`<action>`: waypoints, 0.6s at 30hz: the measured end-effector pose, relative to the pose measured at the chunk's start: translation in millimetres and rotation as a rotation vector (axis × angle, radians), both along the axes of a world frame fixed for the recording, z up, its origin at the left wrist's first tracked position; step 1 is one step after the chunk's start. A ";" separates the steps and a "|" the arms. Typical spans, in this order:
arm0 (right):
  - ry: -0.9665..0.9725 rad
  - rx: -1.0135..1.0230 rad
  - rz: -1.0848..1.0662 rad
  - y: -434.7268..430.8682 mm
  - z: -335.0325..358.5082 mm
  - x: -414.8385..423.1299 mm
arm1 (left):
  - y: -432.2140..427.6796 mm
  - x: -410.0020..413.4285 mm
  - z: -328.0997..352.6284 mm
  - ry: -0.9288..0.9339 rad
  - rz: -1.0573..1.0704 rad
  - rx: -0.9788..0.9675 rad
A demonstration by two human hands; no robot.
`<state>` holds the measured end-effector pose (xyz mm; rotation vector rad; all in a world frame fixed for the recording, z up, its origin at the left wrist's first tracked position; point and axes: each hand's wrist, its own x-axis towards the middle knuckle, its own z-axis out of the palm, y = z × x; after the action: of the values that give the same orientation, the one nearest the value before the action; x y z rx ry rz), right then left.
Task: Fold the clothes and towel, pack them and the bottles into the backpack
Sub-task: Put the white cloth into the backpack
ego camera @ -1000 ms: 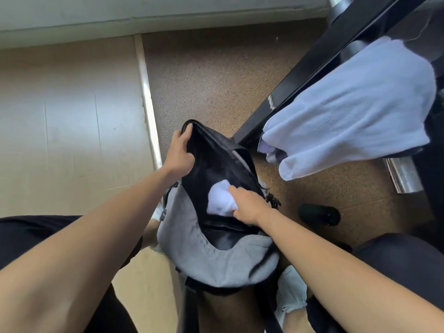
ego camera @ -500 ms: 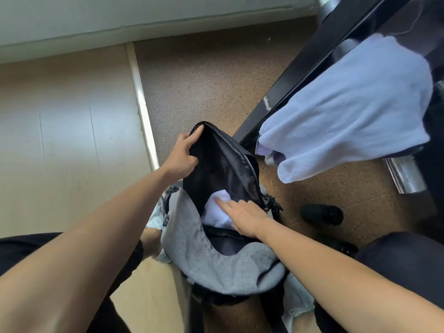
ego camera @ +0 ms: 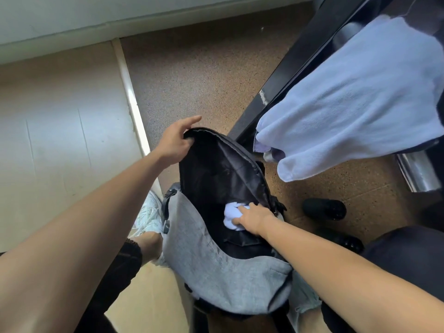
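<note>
A grey backpack [ego camera: 206,265] with a black lining stands open on the floor between my feet. My left hand [ego camera: 174,141] grips the far top rim of its opening and holds it wide. My right hand [ego camera: 252,217] reaches into the opening, its fingers curled on a white folded cloth [ego camera: 231,216] lying inside the bag. A light blue towel [ego camera: 355,92] hangs over the edge of a black table [ego camera: 300,58] at the upper right. No bottles show in this view.
A black table foot [ego camera: 324,209] rests on the brown speckled floor [ego camera: 204,75] right of the backpack. A metal leg [ego camera: 418,174] sits under the towel. My white shoe [ego camera: 149,215] is left of the bag. Pale tiles [ego camera: 60,128] lie to the left.
My right hand pushed the white cloth deeper into the backpack. My left hand lifted the rim higher and spread the opening wider.
</note>
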<state>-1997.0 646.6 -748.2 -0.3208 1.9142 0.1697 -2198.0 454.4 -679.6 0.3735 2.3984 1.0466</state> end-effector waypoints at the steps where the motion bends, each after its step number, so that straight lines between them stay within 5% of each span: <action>1: -0.003 -0.047 -0.069 -0.5 5.5 -2.4 | 1.1 -0.6 1.2 -0.009 0.021 0.019; 4: -0.013 -0.200 -0.169 3.3 31.8 -3.7 | 5.8 2.4 5.6 -0.054 0.074 0.043; 8: 0.124 -0.550 -0.634 16.9 76.4 0.2 | 16.7 6.1 11.1 -0.071 0.183 0.101; 10: -0.063 -0.640 -0.845 24.3 115.6 3.1 | 25.2 7.9 17.8 -0.075 0.254 0.156; 13: -0.240 -0.656 -0.781 35.7 162.3 20.6 | 31.8 14.8 29.7 -0.067 0.323 0.177; 15: -0.068 -0.682 -0.689 41.4 175.4 33.8 | 33.0 19.8 35.8 -0.080 0.318 0.157; 18: 0.207 -0.850 -0.846 43.9 186.7 39.4 | 35.6 31.1 50.1 -0.098 0.200 0.012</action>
<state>-1957.6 690.5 -561.5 -0.0159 2.0770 -1.2276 -2166.9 490.0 -629.5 0.0843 2.3784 1.1385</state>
